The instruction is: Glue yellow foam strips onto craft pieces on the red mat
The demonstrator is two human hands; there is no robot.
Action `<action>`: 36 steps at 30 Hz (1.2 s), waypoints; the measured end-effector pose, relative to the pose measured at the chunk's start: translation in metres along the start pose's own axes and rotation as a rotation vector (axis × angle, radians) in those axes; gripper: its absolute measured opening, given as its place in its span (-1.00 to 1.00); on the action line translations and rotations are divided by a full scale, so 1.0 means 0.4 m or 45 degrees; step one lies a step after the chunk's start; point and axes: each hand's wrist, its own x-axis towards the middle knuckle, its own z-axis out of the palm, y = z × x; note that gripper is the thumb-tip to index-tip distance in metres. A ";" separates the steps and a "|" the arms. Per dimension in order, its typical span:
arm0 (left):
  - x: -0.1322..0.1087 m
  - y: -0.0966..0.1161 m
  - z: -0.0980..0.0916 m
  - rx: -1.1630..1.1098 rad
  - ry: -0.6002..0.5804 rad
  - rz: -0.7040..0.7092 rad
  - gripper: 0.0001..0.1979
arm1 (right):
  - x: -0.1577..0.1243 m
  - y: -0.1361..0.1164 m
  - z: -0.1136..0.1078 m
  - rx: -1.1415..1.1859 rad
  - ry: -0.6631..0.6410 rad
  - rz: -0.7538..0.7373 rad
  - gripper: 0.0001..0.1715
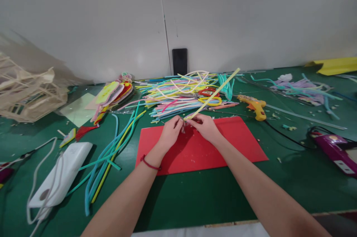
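Both of my hands meet over the far edge of a red mat (pixel 237 144) on the green table. My right hand (pixel 205 125) pinches the near end of a long pale yellow pipe cleaner (pixel 213 95) that slants up and away to the right. My left hand (pixel 170 133) is closed in a pinch at the same spot, on the small piece between the fingertips, which I cannot make out clearly. A red string bracelet (pixel 150 164) circles my left wrist.
A heap of coloured pipe cleaners (pixel 178 95) lies just beyond the mat. An orange glue gun (pixel 252 105) is at the right, a purple tool (pixel 336 149) further right. A white power bank (pixel 63 173) with cable and loose teal strands (pixel 111 151) lie left. Felt shapes (pixel 111 95) sit behind.
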 end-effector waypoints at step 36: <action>0.001 -0.013 0.002 0.061 0.056 0.043 -0.84 | -0.001 -0.019 -0.007 0.148 -0.073 0.077 -0.69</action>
